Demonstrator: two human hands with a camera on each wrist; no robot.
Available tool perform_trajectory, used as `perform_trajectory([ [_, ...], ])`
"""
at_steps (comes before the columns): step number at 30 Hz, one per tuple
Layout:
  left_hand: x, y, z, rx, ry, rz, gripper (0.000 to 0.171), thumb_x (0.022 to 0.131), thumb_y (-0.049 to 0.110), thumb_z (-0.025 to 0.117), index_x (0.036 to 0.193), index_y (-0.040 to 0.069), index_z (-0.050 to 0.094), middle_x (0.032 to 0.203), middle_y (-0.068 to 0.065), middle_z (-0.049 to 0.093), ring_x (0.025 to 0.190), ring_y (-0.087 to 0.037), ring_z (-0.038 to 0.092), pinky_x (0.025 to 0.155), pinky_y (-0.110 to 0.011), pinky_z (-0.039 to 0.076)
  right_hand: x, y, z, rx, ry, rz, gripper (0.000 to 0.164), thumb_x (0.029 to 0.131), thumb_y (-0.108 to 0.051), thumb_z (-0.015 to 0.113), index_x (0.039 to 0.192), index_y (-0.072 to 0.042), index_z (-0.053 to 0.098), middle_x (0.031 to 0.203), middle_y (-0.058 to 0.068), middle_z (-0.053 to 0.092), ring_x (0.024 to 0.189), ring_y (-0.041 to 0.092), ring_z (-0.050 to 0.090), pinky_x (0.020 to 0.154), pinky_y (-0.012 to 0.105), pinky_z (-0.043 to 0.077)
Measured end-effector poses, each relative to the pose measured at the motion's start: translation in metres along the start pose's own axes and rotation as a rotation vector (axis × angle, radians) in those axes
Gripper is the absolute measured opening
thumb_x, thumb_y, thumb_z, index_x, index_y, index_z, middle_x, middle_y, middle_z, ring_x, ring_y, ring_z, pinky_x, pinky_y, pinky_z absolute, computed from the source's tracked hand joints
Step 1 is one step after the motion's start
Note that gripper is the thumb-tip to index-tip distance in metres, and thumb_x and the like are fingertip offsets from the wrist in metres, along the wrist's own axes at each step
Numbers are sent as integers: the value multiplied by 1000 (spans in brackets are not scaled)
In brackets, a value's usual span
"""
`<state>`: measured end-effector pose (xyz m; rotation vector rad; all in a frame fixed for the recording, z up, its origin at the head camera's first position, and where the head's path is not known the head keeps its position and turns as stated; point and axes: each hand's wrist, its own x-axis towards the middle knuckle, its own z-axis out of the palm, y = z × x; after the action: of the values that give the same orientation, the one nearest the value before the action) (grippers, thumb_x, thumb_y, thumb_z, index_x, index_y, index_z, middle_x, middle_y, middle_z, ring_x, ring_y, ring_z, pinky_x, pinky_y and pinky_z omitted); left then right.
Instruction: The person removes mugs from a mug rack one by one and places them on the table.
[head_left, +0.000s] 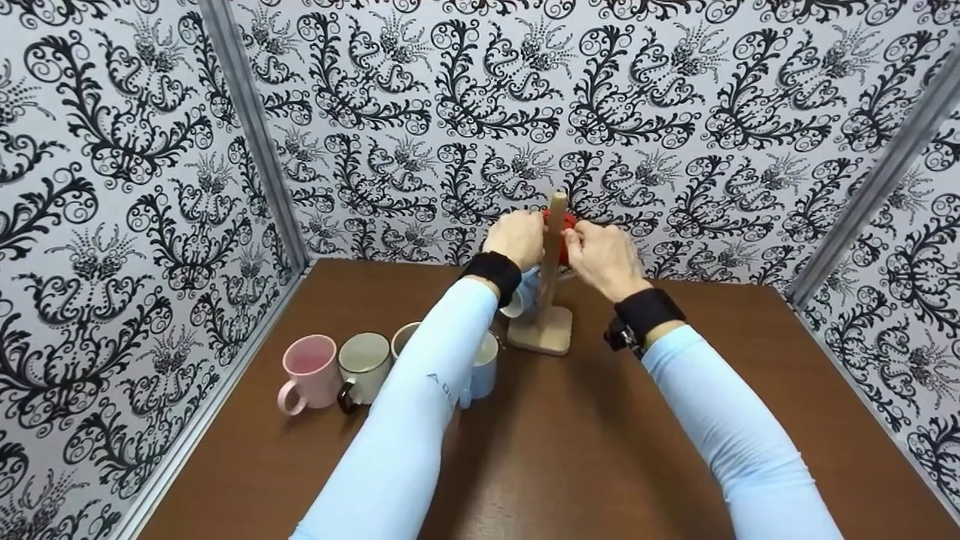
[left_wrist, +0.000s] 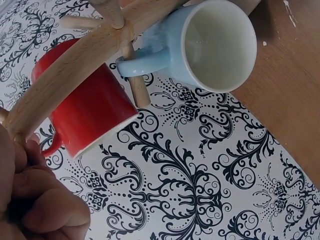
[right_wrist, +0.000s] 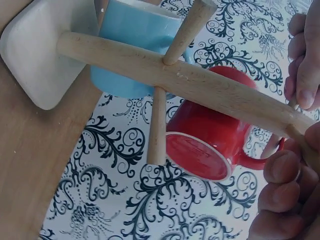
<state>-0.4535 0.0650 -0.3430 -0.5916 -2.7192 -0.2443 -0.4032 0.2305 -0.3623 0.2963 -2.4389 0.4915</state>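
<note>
A wooden mug tree [head_left: 553, 262] stands on its square base [right_wrist: 47, 55], pegs branching from its post. My left hand [head_left: 516, 238] is at the post's top, fingers curled around an upper peg. On the other side, my right hand [head_left: 604, 255] curls its fingers about another upper peg [right_wrist: 299, 134]. Between the hands, behind the post, a red mug [left_wrist: 92, 102] hangs tilted, its handle [right_wrist: 255, 161] close to my right fingers. Lower down, a light blue mug [left_wrist: 215, 47] hangs with its handle over a peg [left_wrist: 139, 92]. Fingers partly hide the peg ends.
Left of the mug tree, a pink mug [head_left: 311, 367], a whitish mug with a dark handle [head_left: 365, 367], a partly hidden mug [head_left: 403, 335] and a blue mug [head_left: 484, 371] stand in a row on the brown table [head_left: 600, 450]. Patterned walls [head_left: 637, 97] enclose the table's back and sides.
</note>
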Motion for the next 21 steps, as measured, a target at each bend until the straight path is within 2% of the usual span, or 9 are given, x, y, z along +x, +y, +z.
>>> perform_trajectory([
  [6,1,-3,-4,-52,-20,18,21,103,28,65,114,15,76,114,-9,77,107,-31,74,89,-46,60,-6,-11,-1,-75,-32,43,37,108,-36,52,86,-9,64,66,13,60,61,38,62,54,50,50],
  [10,2,-11,-3,-124,-53,41,16,97,21,71,112,18,76,109,-7,77,104,-31,73,89,-46,60,-12,-24,1,-108,-43,73,38,109,-35,50,86,-8,62,68,14,60,62,38,63,55,51,52],
  [15,6,-26,-1,-138,-77,73,14,89,14,74,103,15,74,105,-5,76,103,-29,72,93,-44,57,-13,-45,4,-171,-58,95,39,109,-34,47,87,-5,63,73,17,64,66,40,66,61,53,56],
  [21,6,-32,-15,-170,-101,72,16,87,9,75,101,14,73,103,-5,76,100,-28,70,91,-43,56,-8,-58,5,-234,-42,117,41,109,-33,46,85,-4,63,77,21,66,69,42,67,66,55,58],
])
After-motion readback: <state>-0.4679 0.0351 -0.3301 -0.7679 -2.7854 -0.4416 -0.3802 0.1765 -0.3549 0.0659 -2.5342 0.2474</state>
